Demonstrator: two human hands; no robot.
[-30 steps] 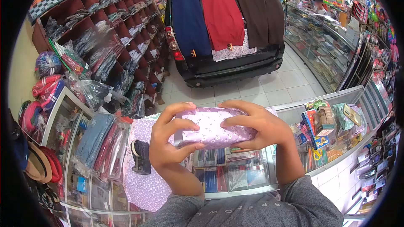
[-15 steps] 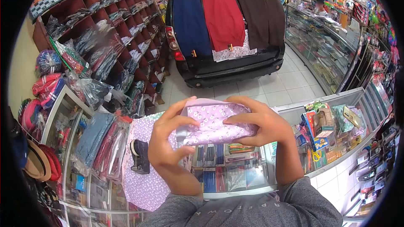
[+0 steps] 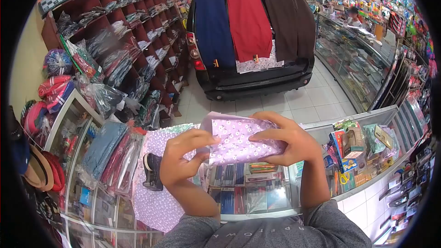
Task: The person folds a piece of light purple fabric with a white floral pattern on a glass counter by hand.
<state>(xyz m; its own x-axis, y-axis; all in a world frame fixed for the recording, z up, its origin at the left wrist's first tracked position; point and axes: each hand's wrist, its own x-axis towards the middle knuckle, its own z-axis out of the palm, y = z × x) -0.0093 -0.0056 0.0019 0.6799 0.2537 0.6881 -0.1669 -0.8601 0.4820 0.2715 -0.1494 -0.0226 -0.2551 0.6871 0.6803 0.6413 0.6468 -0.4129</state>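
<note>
A box-like packet covered in lilac floral wrapping paper [image 3: 236, 140] is held up above the glass counter. My left hand [image 3: 183, 154] pinches its left end, the index finger on the front face and the thumb at the lower corner. Around the right end my right hand [image 3: 291, 140] is closed, fingers along the top and thumb underneath. A paper flap [image 3: 220, 115] stands up at the upper left edge. What lies inside is hidden. Left of my left hand, a black tape dispenser [image 3: 152, 172] rests on a lilac floral sheet [image 3: 158, 206].
Below the packet, the glass counter [image 3: 271, 213] shows pens and stationery inside. Bagged clothes [image 3: 108, 151] lie to the left, boxes [image 3: 353, 142] and yellow scissors [image 3: 343, 178] to the right. Ahead stands a black car [image 3: 257, 82] draped with trousers [image 3: 248, 23]; another person [image 3: 353, 16] is behind a far counter.
My left hand's fingers and thumb have closed in on the packet's left end, where they were spread wider before. My right hand keeps its hold. The camera view has shifted slightly.
</note>
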